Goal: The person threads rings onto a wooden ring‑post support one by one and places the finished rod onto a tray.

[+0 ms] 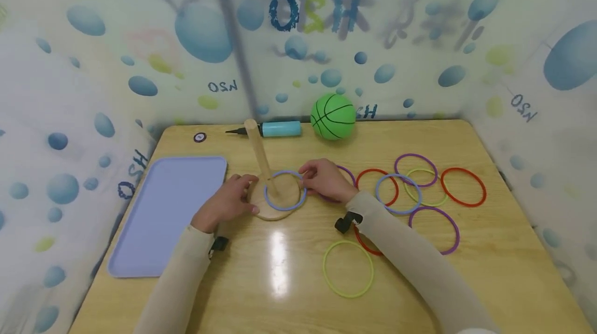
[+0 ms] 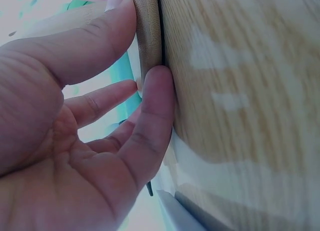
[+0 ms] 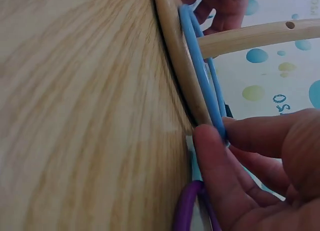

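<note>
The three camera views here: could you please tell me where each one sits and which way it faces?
Head: worn high, looking forward and down at the table, wooden peg stand, blue ring and loose rings; both forearms, left hand and right hand show.
Left wrist: beside the left hand, looking along its palm and fingers at the stand's base edge.
Right wrist: beside the right hand, looking at fingers pinching the blue ring on the base.
Shared: all three show the stand's base.
</note>
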`<state>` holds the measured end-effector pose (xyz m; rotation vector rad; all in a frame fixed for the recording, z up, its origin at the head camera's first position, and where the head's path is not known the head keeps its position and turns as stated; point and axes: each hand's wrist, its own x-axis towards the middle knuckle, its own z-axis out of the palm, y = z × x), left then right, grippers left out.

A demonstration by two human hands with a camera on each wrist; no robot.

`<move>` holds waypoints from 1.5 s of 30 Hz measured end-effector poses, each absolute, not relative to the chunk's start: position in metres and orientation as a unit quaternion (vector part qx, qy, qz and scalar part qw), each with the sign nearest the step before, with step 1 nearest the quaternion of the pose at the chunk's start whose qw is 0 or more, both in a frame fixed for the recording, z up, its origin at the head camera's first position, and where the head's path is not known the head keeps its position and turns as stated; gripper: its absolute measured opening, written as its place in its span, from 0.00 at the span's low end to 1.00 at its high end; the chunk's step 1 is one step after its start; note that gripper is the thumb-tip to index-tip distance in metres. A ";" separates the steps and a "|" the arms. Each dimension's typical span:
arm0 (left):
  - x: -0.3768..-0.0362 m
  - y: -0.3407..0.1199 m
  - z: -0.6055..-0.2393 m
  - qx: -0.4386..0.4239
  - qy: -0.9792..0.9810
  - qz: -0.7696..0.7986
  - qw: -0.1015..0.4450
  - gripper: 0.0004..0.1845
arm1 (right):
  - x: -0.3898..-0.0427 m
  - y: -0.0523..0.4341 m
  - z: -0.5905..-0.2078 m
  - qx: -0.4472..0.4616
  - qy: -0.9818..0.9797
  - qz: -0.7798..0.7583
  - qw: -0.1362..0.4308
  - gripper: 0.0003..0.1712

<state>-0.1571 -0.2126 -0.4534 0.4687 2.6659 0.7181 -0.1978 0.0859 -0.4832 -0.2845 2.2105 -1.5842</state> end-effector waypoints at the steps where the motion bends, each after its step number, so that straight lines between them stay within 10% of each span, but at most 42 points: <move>1: -0.157 -0.214 -0.453 0.165 0.939 0.252 0.167 0.42 | -0.199 0.084 -0.483 -0.109 0.800 -0.557 0.196 0.16; 45: -0.152 -0.214 -0.456 0.170 0.930 0.277 0.171 0.40 | -0.214 0.182 -0.465 -0.128 0.882 -0.443 0.097 0.20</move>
